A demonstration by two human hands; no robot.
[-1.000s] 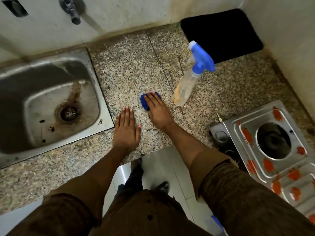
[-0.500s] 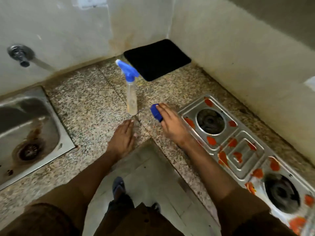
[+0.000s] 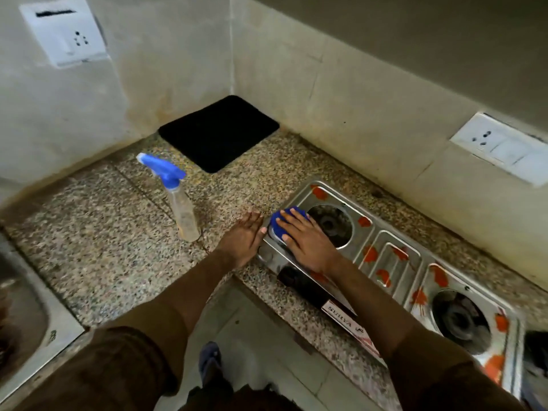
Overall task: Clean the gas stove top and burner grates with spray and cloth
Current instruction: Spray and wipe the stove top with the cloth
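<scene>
Pressing the blue cloth (image 3: 285, 221) onto the stove top's (image 3: 388, 250) near-left corner, the right hand (image 3: 307, 240) keeps flat, spread fingers for wiping, while the left hand (image 3: 243, 239), fingers straight, braces on the surface (image 3: 118, 232) beside the idle spray bottle (image 3: 181, 207).

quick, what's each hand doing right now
left hand: open, flat on the counter, holding nothing
right hand: open, pressing the blue cloth on the stove

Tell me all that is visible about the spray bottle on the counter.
The spray bottle stands upright on the speckled stone counter, free of both hands. Its body looks like clear plastic, cloudy, with a pale yellowish tint low down. On top sits a blue trigger head whose nozzle points left, toward the wall. It stands left of the left hand and in front of the black mat.
</scene>
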